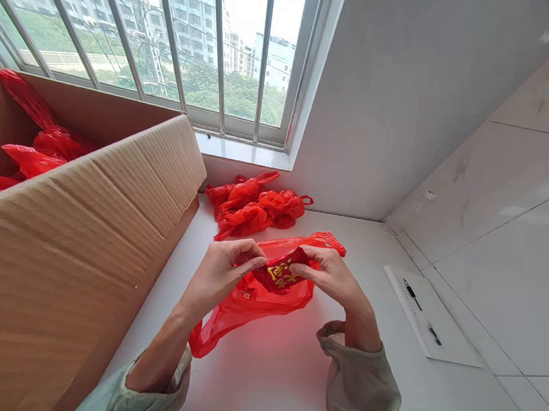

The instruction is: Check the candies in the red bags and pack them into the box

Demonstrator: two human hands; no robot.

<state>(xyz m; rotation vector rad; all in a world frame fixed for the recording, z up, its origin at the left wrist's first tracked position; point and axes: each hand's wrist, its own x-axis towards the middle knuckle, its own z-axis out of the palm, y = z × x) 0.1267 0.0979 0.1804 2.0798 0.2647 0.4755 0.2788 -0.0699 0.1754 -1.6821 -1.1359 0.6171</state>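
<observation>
Between my two hands is a small dark red packet with yellow lettering on its front. My left hand pinches its left edge between thumb and fingers. The right edge is pinched by my right hand, thumb across the front. Right below the packet, a red plastic bag lies spread on the white table. Inside that bag, left of the packet, a small red item with pale print shows partly; my hands and the packet hide some of the bag's contents.
Several knotted red plastic bags lie against the wall. A large cardboard box on the left holds more red bags. At the right, a white sheet carries a black pen and a pen cap. A barred window is behind.
</observation>
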